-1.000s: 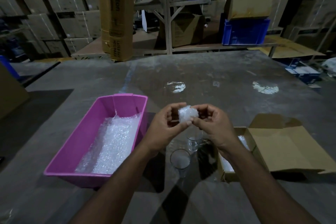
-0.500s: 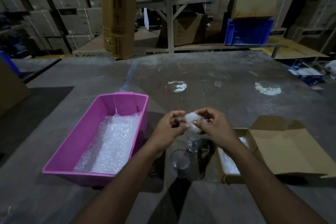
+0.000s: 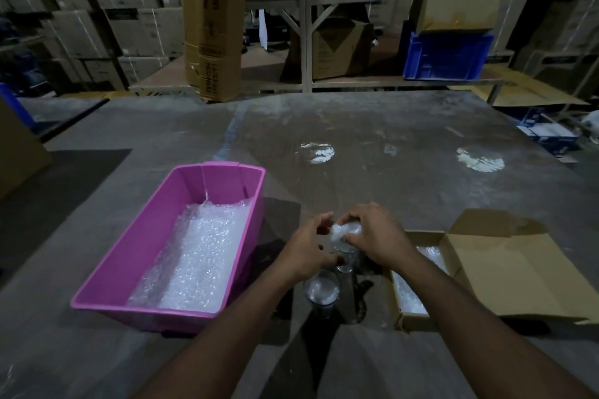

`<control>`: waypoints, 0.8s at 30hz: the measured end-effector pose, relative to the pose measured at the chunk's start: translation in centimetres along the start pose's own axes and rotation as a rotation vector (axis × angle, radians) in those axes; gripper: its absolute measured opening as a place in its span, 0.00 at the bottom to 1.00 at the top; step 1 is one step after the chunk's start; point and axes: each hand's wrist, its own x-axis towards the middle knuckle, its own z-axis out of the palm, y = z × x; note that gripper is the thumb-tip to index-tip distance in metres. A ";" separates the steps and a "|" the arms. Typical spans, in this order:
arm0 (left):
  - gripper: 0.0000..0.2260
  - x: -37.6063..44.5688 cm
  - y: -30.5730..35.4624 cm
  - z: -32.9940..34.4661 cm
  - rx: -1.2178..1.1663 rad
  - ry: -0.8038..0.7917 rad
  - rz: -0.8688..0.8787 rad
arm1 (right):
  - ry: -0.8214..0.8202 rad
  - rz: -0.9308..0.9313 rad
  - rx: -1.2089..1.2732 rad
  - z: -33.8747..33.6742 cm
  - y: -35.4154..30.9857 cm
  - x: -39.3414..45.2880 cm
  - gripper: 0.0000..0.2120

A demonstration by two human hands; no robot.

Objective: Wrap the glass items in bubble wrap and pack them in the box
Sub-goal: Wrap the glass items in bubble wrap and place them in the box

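bundle (image 3: 345, 232) | pinched between both hands' fingers | contents unclear

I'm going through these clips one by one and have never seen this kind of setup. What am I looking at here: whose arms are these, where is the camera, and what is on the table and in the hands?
There is no machine here. A person wears a wide-angle camera on the head, so the single view looks forward and down along their own bare arms. The left hand and right hand meet over a grey table and together grip a small bundle of bubble wrap; what is inside it cannot be seen. Just below the hands stand two bare glasses, one nearer the camera and one half hidden behind the hands. To the person's left sits a pink tub holding bubble wrap. To the right lies an open cardboard box with some wrap already inside. Stacked cartons and shelving fill the dim background.
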 end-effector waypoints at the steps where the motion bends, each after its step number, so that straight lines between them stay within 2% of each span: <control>1: 0.43 0.2 -0.1 0.2 0.009 -0.015 -0.003 | -0.020 0.005 -0.017 -0.1 -0.2 0.1 0.11; 8: 0.32 0.8 0.3 1.1 0.025 0.008 -0.012 | -0.152 0.043 -0.130 -0.1 -1.0 0.6 0.10; 13: 0.32 1.1 0.5 1.4 0.040 0.044 -0.016 | -0.286 0.046 -0.192 -0.9 -1.5 1.3 0.11; 21: 0.33 1.1 0.6 1.5 0.084 0.061 0.001 | -0.232 -0.034 -0.378 -1.3 -2.1 1.8 0.10; 24: 0.32 1.2 0.6 1.5 0.116 0.072 -0.009 | -0.269 -0.035 -0.432 -1.1 -2.2 2.1 0.10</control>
